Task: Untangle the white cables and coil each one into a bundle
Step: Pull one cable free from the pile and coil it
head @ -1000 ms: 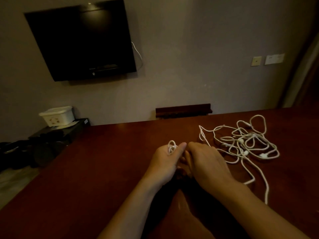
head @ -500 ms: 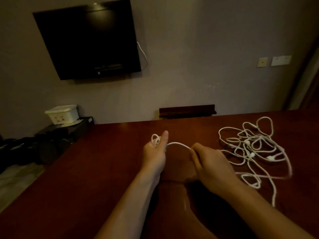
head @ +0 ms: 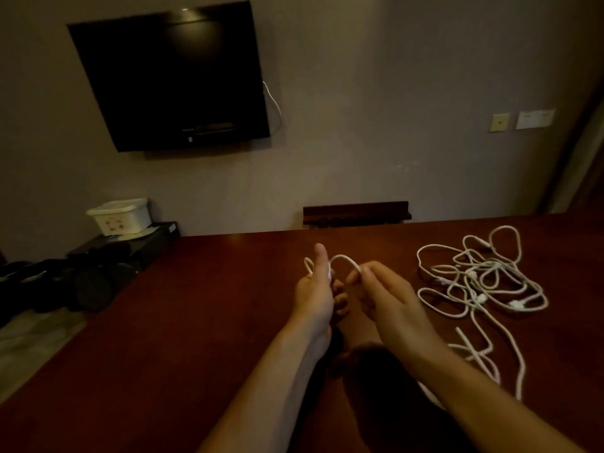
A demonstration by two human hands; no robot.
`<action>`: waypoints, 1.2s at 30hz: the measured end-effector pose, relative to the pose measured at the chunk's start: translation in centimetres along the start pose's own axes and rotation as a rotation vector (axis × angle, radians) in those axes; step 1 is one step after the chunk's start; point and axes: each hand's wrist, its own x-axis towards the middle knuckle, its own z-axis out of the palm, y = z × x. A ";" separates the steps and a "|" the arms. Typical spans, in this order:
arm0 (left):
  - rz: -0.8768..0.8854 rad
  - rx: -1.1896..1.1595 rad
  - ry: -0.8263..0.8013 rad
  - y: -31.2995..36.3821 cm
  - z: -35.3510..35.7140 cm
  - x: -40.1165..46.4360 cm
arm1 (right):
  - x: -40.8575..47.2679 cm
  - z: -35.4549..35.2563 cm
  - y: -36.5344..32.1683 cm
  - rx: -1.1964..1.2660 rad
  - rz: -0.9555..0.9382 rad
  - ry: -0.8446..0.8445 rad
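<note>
Between the two hands, above the dark tabletop (head: 183, 322), a short arc of white cable (head: 343, 259) was held. The left hand (head: 313, 292) was closed on a small coil, thumb raised; the right hand (head: 382, 295) pinched the strand. Half a second earlier the hands had been farther apart, so another loop was probably being wound on. To the right the tangled cables (head: 480, 279) lay loose. How many turns the coil held was hidden by the fingers and the dim light.
</note>
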 end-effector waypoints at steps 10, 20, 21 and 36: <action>-0.013 0.051 -0.143 0.6 -0.7 -0.6 | -0.3 -1.1 0.8 -0.947 -0.323 -0.178; 0.035 -0.301 0.094 0.9 -0.5 0.9 | -0.3 -1.0 1.0 -1.135 -0.177 -0.110; 0.004 -0.361 0.061 1.2 -0.7 0.7 | -0.1 -0.9 1.0 -1.105 -0.183 -0.073; 0.116 -0.476 -0.103 1.8 -0.5 0.2 | 0.7 -1.2 2.2 -0.520 -0.170 0.093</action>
